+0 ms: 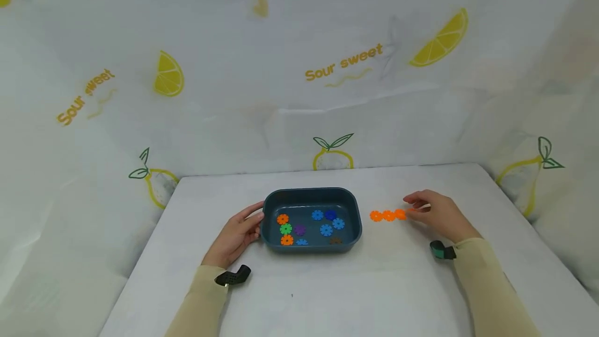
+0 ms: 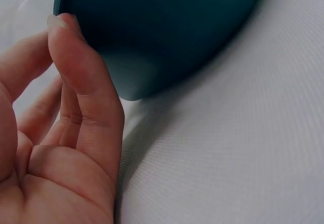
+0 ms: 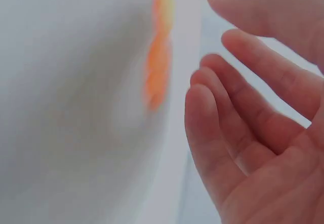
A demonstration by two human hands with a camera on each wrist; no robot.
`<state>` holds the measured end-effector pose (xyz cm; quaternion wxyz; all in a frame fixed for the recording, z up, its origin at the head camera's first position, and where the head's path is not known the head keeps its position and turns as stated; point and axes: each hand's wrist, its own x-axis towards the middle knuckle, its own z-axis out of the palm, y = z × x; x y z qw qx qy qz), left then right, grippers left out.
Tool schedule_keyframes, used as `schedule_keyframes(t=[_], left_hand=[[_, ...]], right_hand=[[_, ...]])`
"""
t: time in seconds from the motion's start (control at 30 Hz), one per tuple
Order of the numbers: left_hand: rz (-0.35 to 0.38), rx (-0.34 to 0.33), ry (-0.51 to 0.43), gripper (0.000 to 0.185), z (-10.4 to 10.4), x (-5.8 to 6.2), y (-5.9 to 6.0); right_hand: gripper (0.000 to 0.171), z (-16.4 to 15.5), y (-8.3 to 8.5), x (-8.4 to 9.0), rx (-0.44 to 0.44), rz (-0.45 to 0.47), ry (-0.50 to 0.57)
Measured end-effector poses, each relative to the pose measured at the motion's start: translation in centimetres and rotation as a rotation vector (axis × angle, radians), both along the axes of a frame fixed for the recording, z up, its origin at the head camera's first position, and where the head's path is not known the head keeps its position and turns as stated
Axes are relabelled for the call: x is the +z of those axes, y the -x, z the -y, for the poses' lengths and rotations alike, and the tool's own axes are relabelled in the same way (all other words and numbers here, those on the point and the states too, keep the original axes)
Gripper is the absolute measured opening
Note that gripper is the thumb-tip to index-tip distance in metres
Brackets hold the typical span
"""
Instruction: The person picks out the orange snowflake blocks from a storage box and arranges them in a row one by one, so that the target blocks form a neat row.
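Note:
A dark teal tray point(image 1: 311, 249) stands on the table with several small notched plastic discs inside. My left hand point(image 1: 236, 235) holds the tray by its left end, thumb and fingertips at the rim. In the left wrist view, bent fingers point(image 2: 83, 77) meet the tray's wall point(image 2: 167, 31). To the right of the tray, orange notched discs point(image 1: 388, 216) lie in a row, edge to edge. My right hand point(image 1: 440, 215) is over the right end of that row, hiding part of it. In the right wrist view its fingers point(image 3: 202, 112) are loosely bent, apart from the blurred orange row point(image 3: 158, 72).
The tray contains orange discs point(image 1: 283, 219), a green disc point(image 1: 286, 229), a purple disc point(image 1: 300, 230), several blue discs point(image 1: 326, 230) and a brown disc point(image 1: 335, 241). A white cloth with lemon prints point(image 1: 262, 134) hangs behind the white table point(image 1: 337, 295).

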<state>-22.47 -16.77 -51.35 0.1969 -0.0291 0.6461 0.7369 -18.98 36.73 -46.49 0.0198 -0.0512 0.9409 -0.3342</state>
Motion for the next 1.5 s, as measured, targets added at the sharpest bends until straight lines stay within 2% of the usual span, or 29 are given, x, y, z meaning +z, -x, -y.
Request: schedule_keyframes(t=[0.2, 0.3, 0.4, 0.5, 0.67, 0.83, 1.0, 1.2, 1.5], left_hand=[[-0.019, 0.007, 0.0, 0.053, -0.3, 0.2, 0.2], [-0.024, 0.003, -0.005, 0.049, -0.3, 0.3, 0.1], [-0.022, 0.0, -0.008, 0.047, -0.3, 0.2, 0.0], [-0.032, -0.017, -0.001, 0.049, -0.3, 0.1, 0.1], [-0.038, -0.039, 0.002, 0.051, -0.3, 0.0, 0.3], [-0.042, -0.031, -0.007, 0.05, -0.2, 0.2, 0.2], [-0.039, -0.024, -0.008, 0.049, -0.2, 0.3, 0.2], [-0.041, -0.028, -0.028, 0.048, -0.4, 0.3, 0.3], [-0.032, -0.016, -0.028, 0.045, -0.2, 0.2, 0.2]], right_hand=[[0.044, 4.6, 2.6, 4.3, 0.115, -0.033, -0.007], [0.04, 7.7, 4.0, 6.2, 0.218, -0.055, -0.001], [0.037, 11.2, 5.4, 7.3, 0.349, -0.05, 0.015], [0.035, 14.5, 6.3, 7.6, 0.455, -0.017, 0.012], [0.035, 19.1, 7.5, 6.8, 0.559, 0.038, -0.056], [0.037, 22.8, 8.3, 5.7, 0.613, 0.081, -0.14], [0.038, 25.6, 8.6, 4.2, 0.607, 0.11, -0.205], [0.035, 27.7, 8.2, 3.0, 0.572, 0.082, -0.29], [0.029, 29.4, 8.0, 1.4, 0.522, 0.011, -0.314]])
